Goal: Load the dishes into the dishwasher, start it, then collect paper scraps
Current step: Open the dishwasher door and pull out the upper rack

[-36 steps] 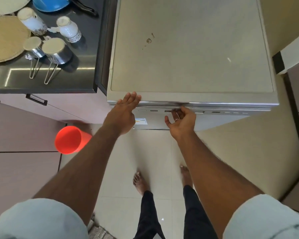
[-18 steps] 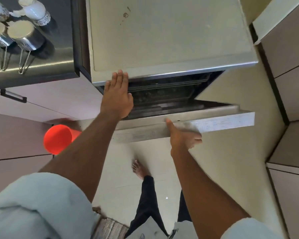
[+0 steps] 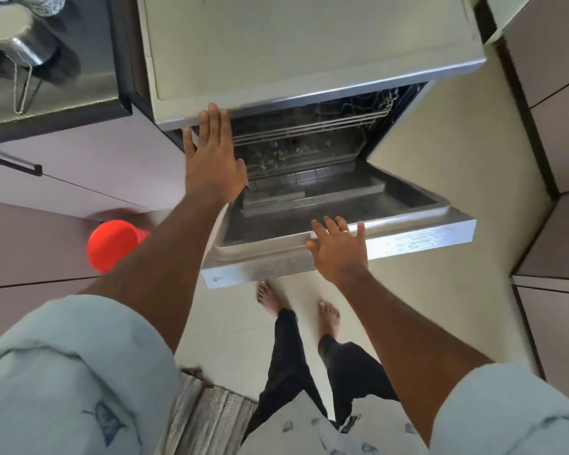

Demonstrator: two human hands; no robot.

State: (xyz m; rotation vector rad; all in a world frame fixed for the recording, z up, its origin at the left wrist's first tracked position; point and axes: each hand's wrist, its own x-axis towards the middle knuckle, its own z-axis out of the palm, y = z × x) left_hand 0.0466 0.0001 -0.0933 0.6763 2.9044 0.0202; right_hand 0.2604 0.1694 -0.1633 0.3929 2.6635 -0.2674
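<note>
Dishwasher door (image 3: 342, 205), steel-lined slab, hangs half-lowered, long axis 9-to-3. Right hand (image 3: 339, 251), fingers spread flat, rests on its front lip (nearer hand); left hand (image 3: 211, 159), fingers straight, touches the cabinet edge at 11.

Steel cups (image 3: 23, 37) on dark counter (image 3: 63, 100); orange cup (image 3: 112, 246) on floor (image 3: 440, 307).
</note>
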